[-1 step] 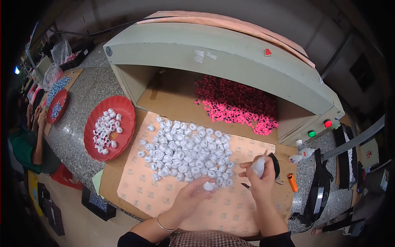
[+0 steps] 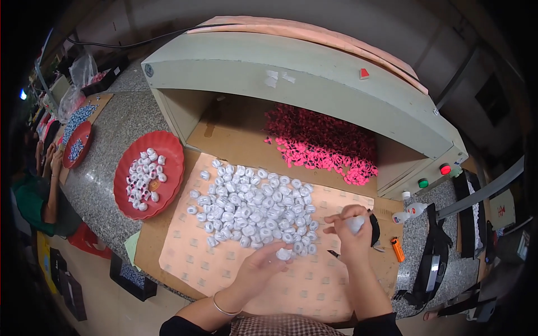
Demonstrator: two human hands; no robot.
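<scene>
A loose pile of small white ring-shaped pieces (image 2: 252,210) lies on a peach-coloured sheet (image 2: 224,274) over cardboard. My left hand (image 2: 260,269) reaches to the pile's near edge, its fingertips pinched on one white piece (image 2: 283,253). My right hand (image 2: 350,235) is raised just right of the pile and grips another white piece (image 2: 355,224) between thumb and fingers. A thin bracelet sits on my left wrist.
A red plate (image 2: 171,148) with several white pieces stands left of the sheet. A heap of pink pieces (image 2: 325,140) lies under a pale green machine hood (image 2: 291,73). An orange lighter (image 2: 397,249) and a small white bottle (image 2: 409,213) lie to the right. Another person (image 2: 47,173) works at far left.
</scene>
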